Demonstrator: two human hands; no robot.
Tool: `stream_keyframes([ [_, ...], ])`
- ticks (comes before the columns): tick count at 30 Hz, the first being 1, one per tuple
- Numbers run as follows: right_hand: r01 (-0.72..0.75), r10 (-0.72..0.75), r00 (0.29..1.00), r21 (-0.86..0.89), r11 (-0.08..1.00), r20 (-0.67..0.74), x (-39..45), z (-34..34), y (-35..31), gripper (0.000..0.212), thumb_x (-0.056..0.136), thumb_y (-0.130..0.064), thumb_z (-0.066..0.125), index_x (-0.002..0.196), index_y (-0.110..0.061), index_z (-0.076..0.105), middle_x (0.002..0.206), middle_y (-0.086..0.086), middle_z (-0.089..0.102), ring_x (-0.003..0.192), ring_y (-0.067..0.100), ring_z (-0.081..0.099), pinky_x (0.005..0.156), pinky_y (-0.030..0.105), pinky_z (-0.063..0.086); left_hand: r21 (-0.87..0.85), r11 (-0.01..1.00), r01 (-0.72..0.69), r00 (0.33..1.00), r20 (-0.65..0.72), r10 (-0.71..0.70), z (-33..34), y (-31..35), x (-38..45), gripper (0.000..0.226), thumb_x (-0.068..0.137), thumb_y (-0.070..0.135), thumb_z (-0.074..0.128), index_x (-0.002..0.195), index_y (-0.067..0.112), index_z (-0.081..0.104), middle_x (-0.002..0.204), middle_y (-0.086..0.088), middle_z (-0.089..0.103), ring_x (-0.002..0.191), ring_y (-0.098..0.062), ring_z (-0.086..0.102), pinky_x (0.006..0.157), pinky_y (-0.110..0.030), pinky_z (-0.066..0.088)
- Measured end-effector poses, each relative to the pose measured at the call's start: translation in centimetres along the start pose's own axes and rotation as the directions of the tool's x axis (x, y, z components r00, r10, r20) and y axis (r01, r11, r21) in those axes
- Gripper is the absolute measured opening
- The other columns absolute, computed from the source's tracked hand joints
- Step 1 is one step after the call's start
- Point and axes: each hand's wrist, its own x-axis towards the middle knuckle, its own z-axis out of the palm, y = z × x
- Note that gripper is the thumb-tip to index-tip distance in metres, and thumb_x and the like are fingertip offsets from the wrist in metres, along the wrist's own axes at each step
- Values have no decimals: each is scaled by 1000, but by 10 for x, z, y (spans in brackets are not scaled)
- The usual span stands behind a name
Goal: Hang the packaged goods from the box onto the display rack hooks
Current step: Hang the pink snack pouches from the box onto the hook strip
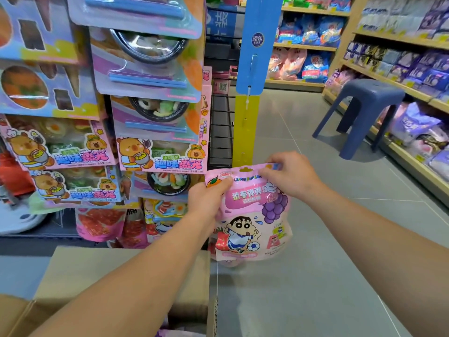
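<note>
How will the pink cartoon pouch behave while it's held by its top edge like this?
The pink pouch looks floppy: its top edge bends between the left hand and the right hand. Its bulging lower half probably makes it bottom-heavy and prone to swinging. The glossy film may be slippery.

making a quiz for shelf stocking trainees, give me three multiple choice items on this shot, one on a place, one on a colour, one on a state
1. Where is the plastic stool?
A. in the aisle, right of the rack
B. on the cardboard box
C. on a shelf

2. What colour is the hanging strip at its top?
A. red
B. blue
C. green

3. How is the pink candy pouch held?
A. lying on the floor
B. hanging on a hook
C. by both hands

Answers: 1 A, it stands on the floor tiles. 2 B, blue above yellow. 3 C, left hand and right hand grip its top.
</note>
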Motion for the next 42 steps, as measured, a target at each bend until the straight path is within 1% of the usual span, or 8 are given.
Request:
stream_keyframes([
  [3, 2, -2, 1000, 3, 1000, 20, -1, -3, 6, 19, 89, -27, 67, 95, -10, 73, 89, 9, 68, 88, 23, 58, 63, 29, 35, 199, 978, -68, 992, -93, 88, -1, -8, -5, 44, 73, 32, 83, 103, 10, 60, 100, -7, 70, 87, -21, 69, 73, -36, 57],
  [6, 1, -1, 1000, 31, 1000, 7, -5, -4, 18, 14, 88, -24, 68, 91, -10, 73, 88, 8, 69, 88, 22, 58, 67, 27, 33, 577, 800, -162, 946, -141, 293, -10, -17, -21, 40, 77, 29, 78, 102, 17, 48, 107, -4, 53, 96, -21, 57, 83, -36, 49],
  [11, 23, -24, 998, 22, 1000, 53, -12, -1, 26, 8, 88, -26, 70, 82, -21, 69, 80, 0, 65, 84, 20, 57, 67, 26, 32, 747, 304, -591, 722, 322, 612, -1, 2, -42, 35, 88, 15, 64, 122, 18, 54, 119, 1, 48, 105, -13, 52, 93, -28, 44],
  [14, 9, -10, 999, 33, 999, 49, -14, 3, 28, 9, 87, -25, 70, 86, -16, 72, 82, 1, 66, 84, 20, 57, 68, 26, 34, 762, 99, -640, 653, 472, 592, 13, 23, -23, 64, 88, 13, 61, 146, 17, 37, 145, -1, 39, 132, -19, 39, 108, -33, 35],
  [20, 11, -13, 999, 24, 1000, 53, -21, 3, 28, 9, 88, -23, 68, 89, -16, 73, 87, 4, 69, 85, 19, 55, 64, 27, 30, 825, -10, -565, 730, 506, 459, 24, 24, -2, 81, 86, 21, 65, 154, 19, 21, 157, -6, 23, 142, -29, 23, 114, -39, 24],
  [32, -2, -1, 998, 52, 999, 55, -19, 5, 32, 11, 91, -25, 66, 93, -15, 73, 90, 4, 68, 86, 18, 55, 58, 26, 31, 822, 123, -556, 784, 470, 406, 23, 28, 11, 78, 84, 17, 70, 149, 34, 31, 159, -3, 6, 140, -33, 21, 111, -41, 33],
  [35, -8, 5, 999, 50, 999, 51, -18, 6, 34, 12, 91, -24, 66, 93, -15, 73, 89, 5, 69, 84, 19, 57, 54, 14, 31, 770, 227, -596, 768, 465, 441, 24, 30, 14, 66, 80, 12, 73, 138, 28, 46, 157, -1, 16, 139, -29, 30, 110, -41, 38],
  [42, 1, -4, 999, 56, 998, 46, -19, 5, 32, 11, 90, -25, 68, 92, -15, 72, 85, 2, 68, 84, 20, 59, 64, 26, 34, 631, 449, -632, 766, 425, 481, 22, 32, 9, 27, 91, 8, 56, 114, 20, 63, 125, 2, 57, 113, -15, 55, 95, -32, 47],
])
